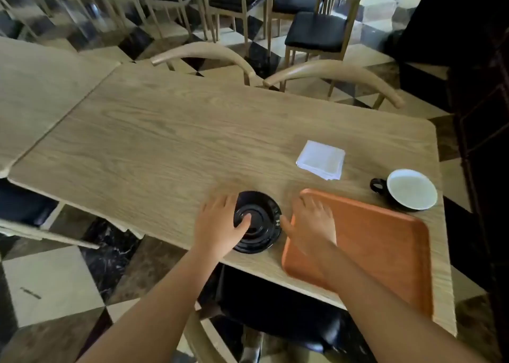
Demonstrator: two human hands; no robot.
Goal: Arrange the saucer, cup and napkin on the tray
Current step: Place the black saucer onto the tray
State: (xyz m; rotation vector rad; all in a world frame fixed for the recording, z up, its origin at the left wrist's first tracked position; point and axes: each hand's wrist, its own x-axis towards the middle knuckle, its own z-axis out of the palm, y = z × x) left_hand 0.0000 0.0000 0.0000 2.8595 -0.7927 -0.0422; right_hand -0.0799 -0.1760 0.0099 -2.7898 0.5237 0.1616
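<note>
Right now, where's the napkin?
In the head view the white napkin lies flat on the table, right of centre, just beyond the orange tray and left of the cup.

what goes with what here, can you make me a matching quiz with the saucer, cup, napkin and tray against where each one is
Things:
1. saucer
2. cup
3. napkin
4. tray

Places:
A. lying alone, further up the table
B. under the right hand
C. under the left hand
D. beside the tray's far corner, near the table edge

Pairs: 1-C, 2-D, 3-A, 4-B
</note>
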